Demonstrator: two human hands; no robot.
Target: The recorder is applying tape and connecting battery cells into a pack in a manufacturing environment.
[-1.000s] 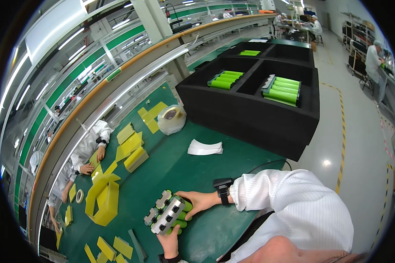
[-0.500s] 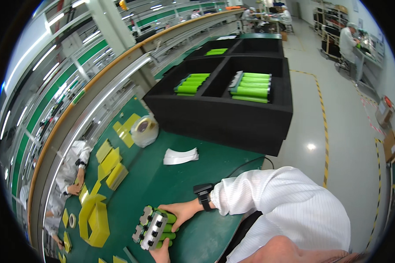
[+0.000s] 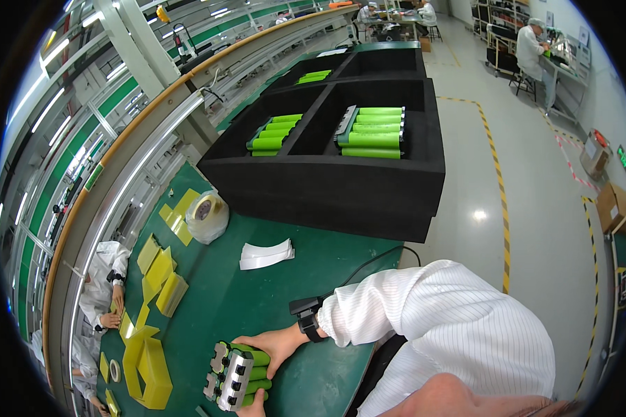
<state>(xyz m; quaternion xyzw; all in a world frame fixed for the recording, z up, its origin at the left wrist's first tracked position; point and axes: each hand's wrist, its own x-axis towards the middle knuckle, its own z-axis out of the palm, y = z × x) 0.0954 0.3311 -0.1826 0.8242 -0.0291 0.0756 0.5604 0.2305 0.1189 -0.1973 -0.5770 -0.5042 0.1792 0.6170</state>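
A battery pack [image 3: 234, 379] of green cylindrical cells, with silver metal strips on its end face, is held in both my hands low over the green table [image 3: 271, 295]. My right hand [image 3: 278, 345], with a black band at the wrist, grips the pack's upper side, thumb along the cells. From the lower edge, my left hand [image 3: 254, 406] grips its lower side; only part of that hand shows. Curved white strips [image 3: 267, 255] lie on the table beyond. To the left of the pack sits a folded yellow sheet form [image 3: 156, 379].
A black foam box [image 3: 320, 198] with compartments stands at the far side, holding more green battery packs [image 3: 372, 132]. A plastic-wrapped tape roll [image 3: 207, 217] and yellow sheets [image 3: 161, 271] lie on the left. Co-workers' hands [image 3: 111, 316] rest at the table's left edge. A black cable [image 3: 375, 263] crosses the table edge.
The view has shifted, so the box and table items appear further left. The battery pack stays in both hands, slightly lower and to the left in the picture.
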